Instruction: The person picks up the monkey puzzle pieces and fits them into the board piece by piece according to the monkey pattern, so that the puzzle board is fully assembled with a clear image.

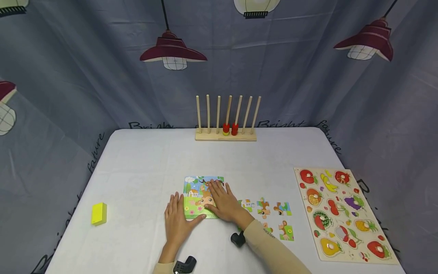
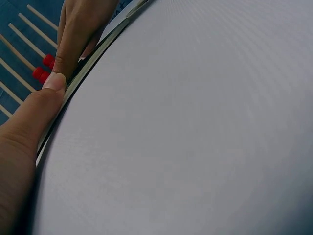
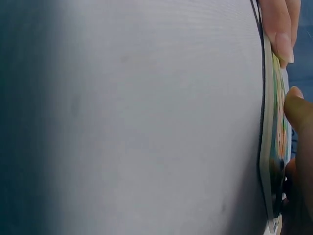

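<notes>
A jigsaw puzzle [image 1: 193, 199] with a cartoon animal, a house and flowers lies flat on the white table. My left hand [image 1: 178, 220] rests along its left edge, fingers straight, with the thumb [image 2: 41, 105] at the near edge. Over the puzzle's right part, my right hand [image 1: 225, 203] lies with its fingers extended and hides that side of the picture. Several loose jigsaw pieces [image 1: 282, 208] are spread to the right, some partly covered by the right hand and forearm. In the right wrist view the puzzle's side edge [image 3: 266, 142] shows beneath the right thumb [image 3: 296, 107].
A wooden peg stand [image 1: 226, 137] with red and yellow beads on two pegs stands at the table's back edge. On the right lies a fruit puzzle board [image 1: 345, 217]. A yellow block [image 1: 99, 214] sits at the left, and a printed curtain [image 1: 219, 76] hangs behind.
</notes>
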The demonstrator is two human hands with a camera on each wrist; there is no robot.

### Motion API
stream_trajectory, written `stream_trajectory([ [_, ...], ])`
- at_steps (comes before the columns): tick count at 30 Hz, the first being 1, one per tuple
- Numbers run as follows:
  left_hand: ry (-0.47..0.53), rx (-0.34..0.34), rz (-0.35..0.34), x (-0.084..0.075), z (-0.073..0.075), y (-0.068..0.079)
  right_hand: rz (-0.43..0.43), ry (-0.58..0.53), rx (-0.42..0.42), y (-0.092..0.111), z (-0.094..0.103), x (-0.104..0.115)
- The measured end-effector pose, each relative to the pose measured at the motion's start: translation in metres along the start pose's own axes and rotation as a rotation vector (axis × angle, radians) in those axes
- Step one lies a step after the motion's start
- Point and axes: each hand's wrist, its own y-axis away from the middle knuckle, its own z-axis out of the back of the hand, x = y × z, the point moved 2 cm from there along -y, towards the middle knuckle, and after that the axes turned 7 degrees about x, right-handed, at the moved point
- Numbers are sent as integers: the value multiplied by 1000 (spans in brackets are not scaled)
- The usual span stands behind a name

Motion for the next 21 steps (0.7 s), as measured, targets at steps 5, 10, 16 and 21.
stream_trajectory([
  [5, -2, 0, 1, 0, 0, 0, -3, -26, -2, 1, 1, 0],
  [10, 3, 8, 7, 1, 0, 0, -3, -32, -1, 2, 2, 1],
  [16, 9, -3, 0, 0, 2, 0, 6, -28, -6, 0, 1, 2],
  [21, 17, 1, -3, 0, 1, 0, 9, -143, -94, -1, 0, -1],
])
